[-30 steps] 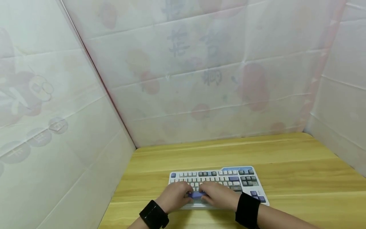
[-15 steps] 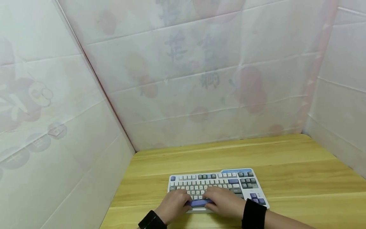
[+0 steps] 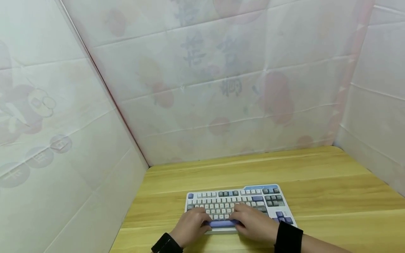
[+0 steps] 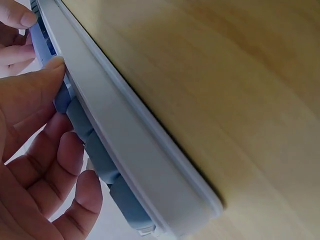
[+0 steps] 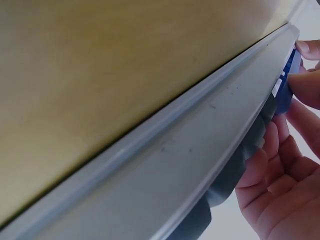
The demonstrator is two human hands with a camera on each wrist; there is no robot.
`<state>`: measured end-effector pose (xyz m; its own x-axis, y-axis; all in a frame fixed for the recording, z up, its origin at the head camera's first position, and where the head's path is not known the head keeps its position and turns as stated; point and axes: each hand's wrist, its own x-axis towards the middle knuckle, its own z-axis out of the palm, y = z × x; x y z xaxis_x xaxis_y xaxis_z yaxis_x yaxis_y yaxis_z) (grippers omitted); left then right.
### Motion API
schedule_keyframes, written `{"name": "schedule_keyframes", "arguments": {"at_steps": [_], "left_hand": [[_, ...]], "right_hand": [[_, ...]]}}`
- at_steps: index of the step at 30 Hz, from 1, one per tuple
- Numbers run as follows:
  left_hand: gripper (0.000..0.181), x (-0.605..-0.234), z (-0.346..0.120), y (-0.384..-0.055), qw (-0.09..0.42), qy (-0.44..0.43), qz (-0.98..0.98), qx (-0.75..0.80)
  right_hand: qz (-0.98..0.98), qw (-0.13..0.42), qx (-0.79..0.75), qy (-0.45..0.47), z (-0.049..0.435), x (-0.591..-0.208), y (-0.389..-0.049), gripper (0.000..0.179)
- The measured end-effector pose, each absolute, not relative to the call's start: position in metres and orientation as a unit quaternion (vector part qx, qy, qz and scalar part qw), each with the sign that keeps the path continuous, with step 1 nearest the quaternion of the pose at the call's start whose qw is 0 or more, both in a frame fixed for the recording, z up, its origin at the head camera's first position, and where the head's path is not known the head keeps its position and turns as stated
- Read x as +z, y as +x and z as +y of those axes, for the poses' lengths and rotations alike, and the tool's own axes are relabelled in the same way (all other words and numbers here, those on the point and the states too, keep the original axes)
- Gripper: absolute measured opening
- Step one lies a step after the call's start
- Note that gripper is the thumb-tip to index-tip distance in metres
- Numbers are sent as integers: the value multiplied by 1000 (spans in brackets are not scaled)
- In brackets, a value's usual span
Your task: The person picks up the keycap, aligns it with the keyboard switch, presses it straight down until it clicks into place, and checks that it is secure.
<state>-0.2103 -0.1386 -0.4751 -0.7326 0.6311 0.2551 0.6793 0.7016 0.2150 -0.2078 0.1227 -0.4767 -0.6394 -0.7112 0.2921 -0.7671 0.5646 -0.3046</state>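
Note:
A white keyboard (image 3: pixel 221 231) with white, grey and purple keycaps lies on the table, its front edge towards me. Along its front row is the long purple space bar (image 3: pixel 220 224). My left hand (image 3: pixel 190 226) pinches the space bar's left end, thumb at the front edge and fingers over the keys. Its right end is pinched by my right hand (image 3: pixel 254 223). In the right wrist view the space bar (image 5: pixel 286 95) stands slightly proud of the case, with part of its underside showing. Fingers of both hands cover some neighbouring keys.
The yellow wood-grain table (image 3: pixel 177 179) extends around the keyboard. Pale printed sheets hang as walls at the back (image 3: pixel 202 116), left (image 3: pixel 79 168) and right (image 3: pixel 373 116). Black bands wrap both wrists.
My right hand has slid rightward along the space bar, so more of the bar shows between my hands. The bar lies straighter along the front row. The left hand stays at its left end.

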Motion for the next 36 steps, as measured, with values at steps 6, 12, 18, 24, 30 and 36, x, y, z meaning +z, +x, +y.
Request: {"name": "schedule_keyframes", "arguments": {"at_steps": [6,12,18,24,30,36], "left_hand": [[13,-476,-139,-210,82,-343,-922,-160],[14,-476,-138,-210,70,-337,-922,-177],[15,-475,-137,-211,73,-336,-921,-182],[16,-476,-138,-212,87,-322,-925,-181],[16,-479,-139,-211,88,-295,-930,-202],[14,-481,-139,-208,92,-293,-929,-207]], "right_hand": [[-881,63,220,415,126,-476,-208,17],[-879,66,230,411,128,-478,-208,15],[-880,73,236,405,128,-478,-208,13],[-882,89,231,401,127,-477,-208,11],[-886,109,210,398,124,-478,-207,9],[-888,119,203,395,123,-479,-205,9]]}}
